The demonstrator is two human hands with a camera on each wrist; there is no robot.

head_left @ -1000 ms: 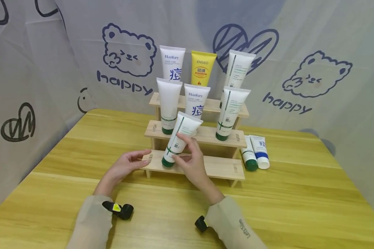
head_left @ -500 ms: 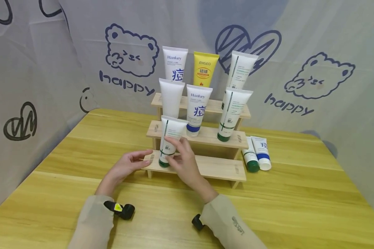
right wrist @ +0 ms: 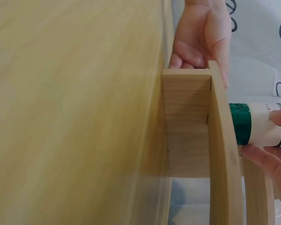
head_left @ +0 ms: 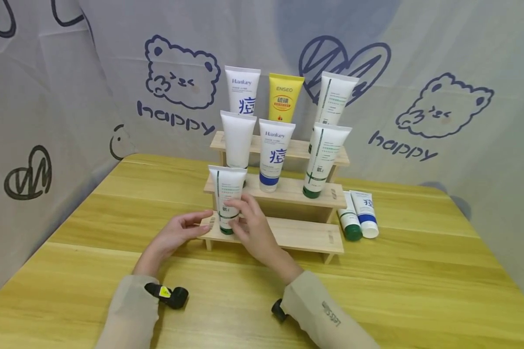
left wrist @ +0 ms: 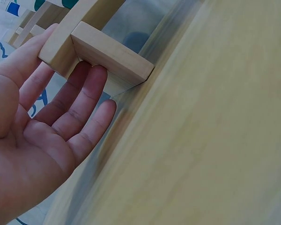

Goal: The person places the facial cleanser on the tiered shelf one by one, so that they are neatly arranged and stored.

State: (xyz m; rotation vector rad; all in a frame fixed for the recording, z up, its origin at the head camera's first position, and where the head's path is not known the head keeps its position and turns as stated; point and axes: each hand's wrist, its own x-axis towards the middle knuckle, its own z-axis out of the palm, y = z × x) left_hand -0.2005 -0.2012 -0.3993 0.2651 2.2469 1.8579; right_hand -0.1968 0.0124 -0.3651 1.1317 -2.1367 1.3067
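In the head view, my right hand [head_left: 258, 235] holds a white squeeze tube [head_left: 228, 186] with a green cap between thumb and fingers. It stands nearly upright at the left end of the bottom step of a wooden tiered rack [head_left: 299, 234]. The right wrist view shows the tube's green cap [right wrist: 240, 123] at the step's surface. My left hand [head_left: 176, 235] holds the left end of that step. Seen from the left wrist, its fingers curl beneath the step beside the wooden leg [left wrist: 113, 51].
The middle step bears a plain white tube [head_left: 238, 138], a blue-banded tube [head_left: 276, 155] and a green-capped tube [head_left: 325, 160]. Behind stand a white tube [head_left: 242, 89], a yellow tube [head_left: 285, 97] and another green-capped one [head_left: 336, 97]. Two tubes [head_left: 361, 213] lie right of the rack.
My right hand has moved the tube leftward along the bottom step and brought it from a tilt to nearly upright. My left hand has stayed at the step's end.
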